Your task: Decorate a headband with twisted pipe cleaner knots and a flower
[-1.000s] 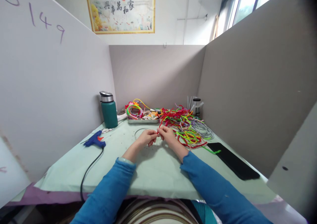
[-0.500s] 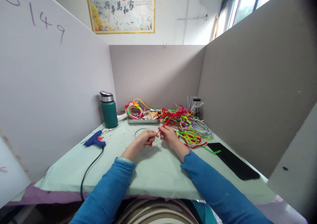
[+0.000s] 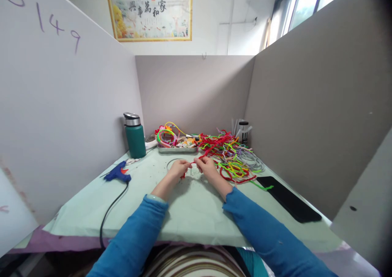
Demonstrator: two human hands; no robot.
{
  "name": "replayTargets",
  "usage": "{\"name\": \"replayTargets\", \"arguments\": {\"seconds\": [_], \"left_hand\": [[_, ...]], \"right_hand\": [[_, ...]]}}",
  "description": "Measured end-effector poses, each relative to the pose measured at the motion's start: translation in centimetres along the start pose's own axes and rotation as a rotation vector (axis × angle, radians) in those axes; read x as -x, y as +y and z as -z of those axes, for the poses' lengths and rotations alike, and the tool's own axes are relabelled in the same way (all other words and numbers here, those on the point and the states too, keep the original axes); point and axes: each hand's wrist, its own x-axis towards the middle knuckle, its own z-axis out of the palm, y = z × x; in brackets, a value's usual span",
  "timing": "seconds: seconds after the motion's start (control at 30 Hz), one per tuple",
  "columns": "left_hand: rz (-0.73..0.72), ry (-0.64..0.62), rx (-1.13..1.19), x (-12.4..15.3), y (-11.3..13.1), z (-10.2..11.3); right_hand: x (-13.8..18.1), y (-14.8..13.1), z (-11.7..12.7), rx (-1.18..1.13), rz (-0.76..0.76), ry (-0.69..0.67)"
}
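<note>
Both my hands meet over the middle of the pale green table cover (image 3: 190, 211). My left hand (image 3: 177, 170) is closed in a pinch on one end of a red pipe cleaner (image 3: 211, 149). My right hand (image 3: 206, 166) pinches the same red pipe cleaner a little further along; its far end rises toward the heap. A thin grey wire hoop (image 3: 172, 161) lies on the cover just behind my left hand. A heap of red, green, yellow and lilac pipe cleaners (image 3: 232, 158) lies right of my right hand.
A blue glue gun (image 3: 116, 173) with a black cord lies at the left. A teal bottle (image 3: 134, 136) stands at the back left, beside a metal tray (image 3: 177, 148) of coloured bits. A black phone (image 3: 288, 199) lies at the right. Partition walls close three sides.
My hands have moved slightly apart and the red pipe cleaner is now stretched between them, its free end lifted toward the heap.
</note>
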Motion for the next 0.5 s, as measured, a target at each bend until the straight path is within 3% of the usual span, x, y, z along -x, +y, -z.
{"name": "replayTargets", "arguments": {"seconds": [0.17,0.3,0.37,0.5], "left_hand": [[-0.252,-0.076,-0.404,0.28,0.15,-0.68],[-0.429,-0.103,-0.514,0.37,0.33,-0.78],[-0.382,-0.027,-0.483,0.3,0.46,-0.63],[-0.124,0.131,-0.321,0.23,0.79,-0.41]], "right_hand": [[-0.45,0.36,0.44,0.164,0.054,0.163],[-0.56,0.24,0.68,0.315,0.056,0.264],[-0.62,0.26,0.62,0.321,0.043,0.283],[-0.76,0.55,0.37,0.252,0.012,0.248]]}}
